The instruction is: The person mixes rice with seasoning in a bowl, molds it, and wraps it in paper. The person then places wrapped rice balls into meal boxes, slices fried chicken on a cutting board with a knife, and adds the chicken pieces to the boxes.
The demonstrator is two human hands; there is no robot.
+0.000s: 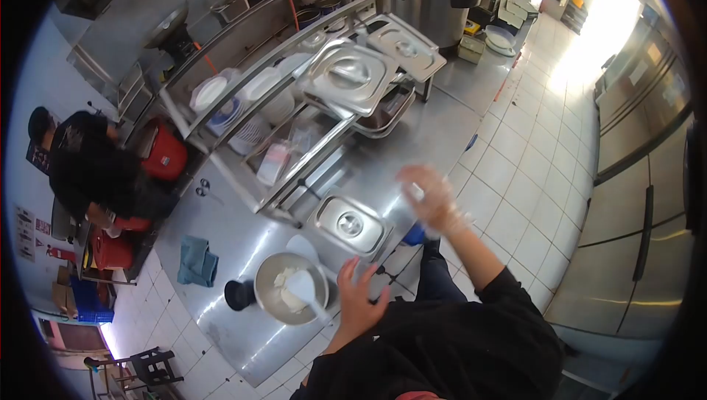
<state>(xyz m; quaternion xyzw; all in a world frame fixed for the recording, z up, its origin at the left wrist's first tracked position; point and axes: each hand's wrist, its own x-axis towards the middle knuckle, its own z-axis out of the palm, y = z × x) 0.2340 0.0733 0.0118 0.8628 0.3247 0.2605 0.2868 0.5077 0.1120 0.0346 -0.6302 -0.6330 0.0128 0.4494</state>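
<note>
My left hand [359, 298] is raised beside the steel mixing bowl [261, 286], its fingers spread and nothing in them. Inside the bowl a white scoop or paddle [300, 284] rests on a pale, soft mass [286, 298], its handle crossing the rim toward me. Over the counter's right edge hangs my right hand [428, 197], in a thin clear plastic glove. Motion smears its fingers, and a small white spot shows near them that I cannot make out. Nearest to both hands lies a lidded steel food pan [350, 225].
A teal cloth [197, 261] and a black cup-like object [238, 295] lie on the steel counter [243, 337]. A metal rack [258, 205] holds tubs, with steel pan lids [350, 76] on top. Another person [96, 157] in black stands left beside red bins [163, 151].
</note>
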